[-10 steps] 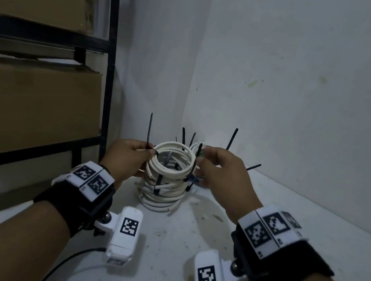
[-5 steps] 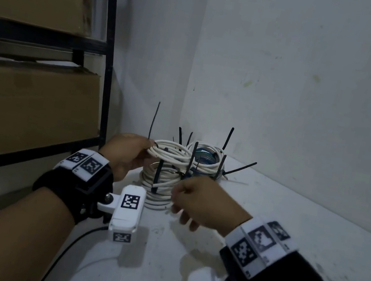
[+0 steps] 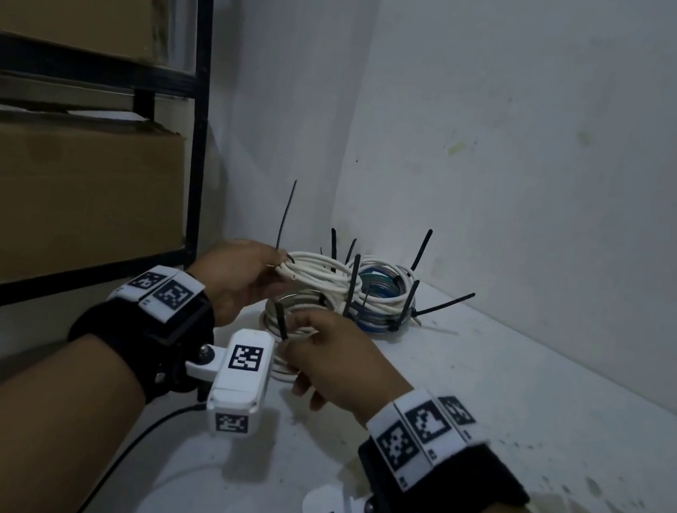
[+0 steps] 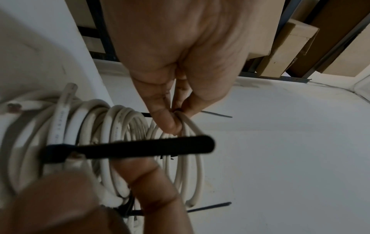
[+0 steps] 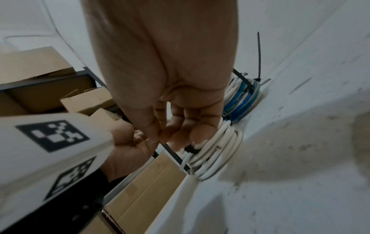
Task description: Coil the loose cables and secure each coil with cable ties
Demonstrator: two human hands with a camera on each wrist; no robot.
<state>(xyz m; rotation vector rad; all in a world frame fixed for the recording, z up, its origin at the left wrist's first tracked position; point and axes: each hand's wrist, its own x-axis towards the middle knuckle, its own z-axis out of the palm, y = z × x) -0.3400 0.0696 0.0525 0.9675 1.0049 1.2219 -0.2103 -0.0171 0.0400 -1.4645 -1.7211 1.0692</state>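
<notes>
Above table [image 3: 524, 424], left hand [image 3: 233, 278] pinches white coil [image 3: 315, 272]; right hand [image 3: 335, 368] pinches tie [image 3: 282, 321].

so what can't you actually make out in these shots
- Head view: whether the right hand pinches the black tie tail; its fingers hide the contact.
- Left wrist view: the tie under the left hand; fingertips cover its head.
- Right wrist view: lower white coil partly behind the fingers, blurred.
- Print on the cable: too small.
</notes>
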